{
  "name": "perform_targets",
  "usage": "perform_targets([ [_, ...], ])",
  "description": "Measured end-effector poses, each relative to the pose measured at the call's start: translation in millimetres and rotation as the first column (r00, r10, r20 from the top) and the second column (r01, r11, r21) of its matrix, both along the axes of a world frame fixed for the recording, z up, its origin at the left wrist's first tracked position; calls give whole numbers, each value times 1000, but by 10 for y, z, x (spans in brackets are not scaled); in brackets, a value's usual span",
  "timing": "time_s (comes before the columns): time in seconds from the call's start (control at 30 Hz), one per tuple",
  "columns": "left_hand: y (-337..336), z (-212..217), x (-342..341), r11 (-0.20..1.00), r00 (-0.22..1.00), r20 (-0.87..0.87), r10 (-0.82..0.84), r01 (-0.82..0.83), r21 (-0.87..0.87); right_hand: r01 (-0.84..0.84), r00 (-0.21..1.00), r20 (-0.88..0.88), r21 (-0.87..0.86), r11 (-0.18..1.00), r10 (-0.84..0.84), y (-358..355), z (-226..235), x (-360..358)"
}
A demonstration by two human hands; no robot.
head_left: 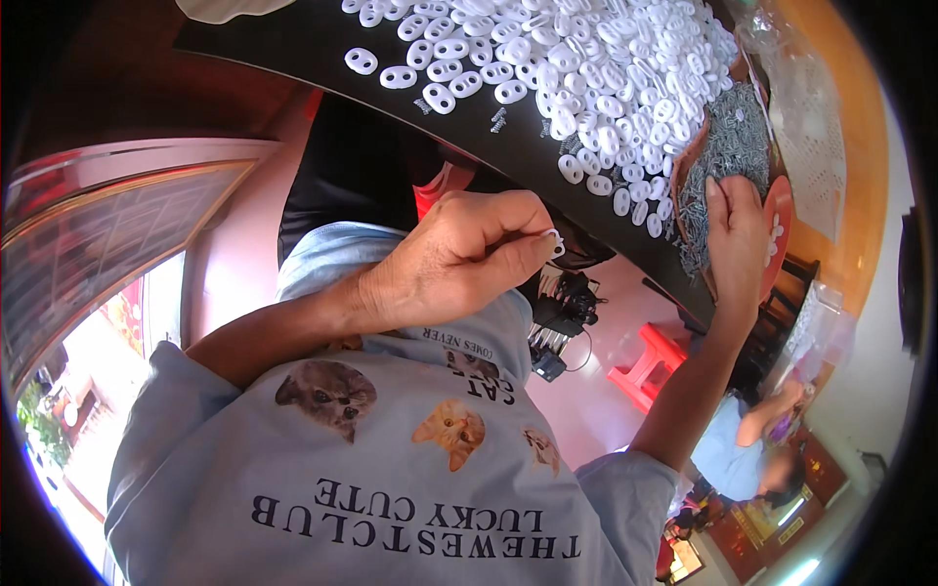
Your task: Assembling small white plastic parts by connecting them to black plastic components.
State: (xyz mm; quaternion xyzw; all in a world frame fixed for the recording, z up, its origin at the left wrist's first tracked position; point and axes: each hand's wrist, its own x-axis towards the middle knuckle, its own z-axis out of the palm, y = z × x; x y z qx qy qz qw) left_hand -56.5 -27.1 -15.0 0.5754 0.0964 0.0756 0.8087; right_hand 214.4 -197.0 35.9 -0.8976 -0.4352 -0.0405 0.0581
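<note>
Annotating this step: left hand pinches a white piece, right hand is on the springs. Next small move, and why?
Probably pinch one spring from the grey spring pile: the right hand rests fingertips on it with no spring visibly held, while the left hand already pinches a white oval piece.

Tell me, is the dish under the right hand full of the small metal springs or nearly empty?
Full. The reddish dish holds a dense grey heap of small metal springs that hides most of its floor; the right hand rests its fingertips on the heap.
</note>
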Motion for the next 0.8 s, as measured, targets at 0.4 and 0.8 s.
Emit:
perform_targets([
  [0.4,-27,11,-16,1000,1000,-18,-12,11,-22,-16,1000,1,12,1000,16,73,-17,44],
  [0.8,-22,-6,-11,1000,1000,-1,5,-5,11,101,946,-322,369,924,25,-111,-86,171],
])
